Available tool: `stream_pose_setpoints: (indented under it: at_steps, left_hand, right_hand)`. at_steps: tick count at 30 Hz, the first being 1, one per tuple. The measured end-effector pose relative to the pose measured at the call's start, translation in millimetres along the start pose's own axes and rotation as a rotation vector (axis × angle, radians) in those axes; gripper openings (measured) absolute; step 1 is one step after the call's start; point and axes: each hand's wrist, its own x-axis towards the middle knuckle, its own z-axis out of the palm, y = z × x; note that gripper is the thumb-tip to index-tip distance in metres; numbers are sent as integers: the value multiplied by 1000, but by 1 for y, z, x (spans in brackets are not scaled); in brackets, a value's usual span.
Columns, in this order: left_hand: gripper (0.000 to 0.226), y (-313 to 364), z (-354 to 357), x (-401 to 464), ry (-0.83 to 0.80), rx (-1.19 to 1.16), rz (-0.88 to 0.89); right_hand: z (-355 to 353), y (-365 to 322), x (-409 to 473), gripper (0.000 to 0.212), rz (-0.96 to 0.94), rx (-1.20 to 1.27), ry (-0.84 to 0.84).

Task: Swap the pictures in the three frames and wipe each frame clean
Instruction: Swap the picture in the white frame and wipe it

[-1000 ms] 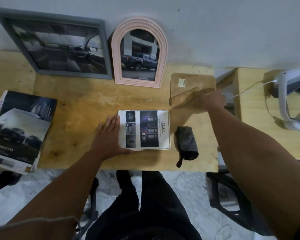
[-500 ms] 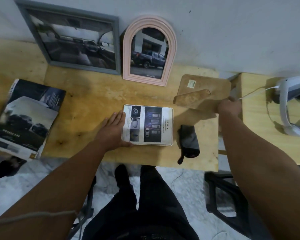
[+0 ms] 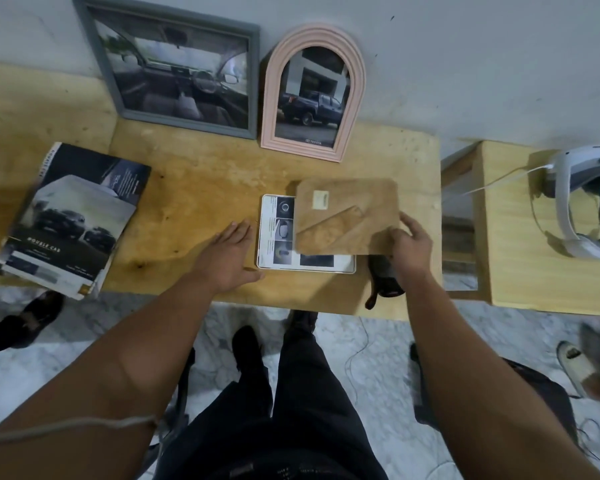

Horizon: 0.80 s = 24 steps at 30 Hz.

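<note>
A small white frame (image 3: 274, 261) lies flat on the wooden table (image 3: 194, 188) with a car leaflet picture in it. My right hand (image 3: 407, 242) grips the brown backing board (image 3: 347, 216) by its right edge and holds it over the frame's right part. My left hand (image 3: 227, 258) rests flat on the table, fingers spread, touching the frame's left edge. A grey frame (image 3: 184, 69) with a car interior picture and a pink arched frame (image 3: 314, 93) with a pickup picture lean against the wall. A dark folded cloth (image 3: 383, 284) lies partly hidden under my right wrist.
A stack of car brochures (image 3: 70, 220) overhangs the table's left front edge. A second wooden table (image 3: 520, 258) to the right carries a white headset (image 3: 582, 202) with a cable. A gap separates the two tables. Shoes and cables lie on the marble floor.
My right hand picked up the brown backing board from the table's back right and carried it left over the white frame. My left hand stayed at the frame's left edge.
</note>
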Motion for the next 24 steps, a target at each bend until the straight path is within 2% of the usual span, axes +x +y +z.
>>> stream_pose_setpoints:
  at_steps: [4, 10, 14, 18, 24]
  left_hand:
    - [106, 1, 2, -1, 24, 7, -9]
    - [105, 2, 4, 1, 7, -15, -14]
    - [109, 2, 2, 2, -23, -7, -12]
    - [111, 2, -1, 3, -52, -19, -10]
    - [112, 5, 1, 2, -10, -64, -25]
  right_hand:
    - [31, 29, -19, 36, -44, -61, -98]
    - [55, 44, -33, 37, -117, -176, -50]
    - [54, 53, -32, 46, -133, -393, -53]
    - [56, 57, -26, 50, -266, -702, -75]
    - [54, 55, -26, 64, -205, -919, -145]
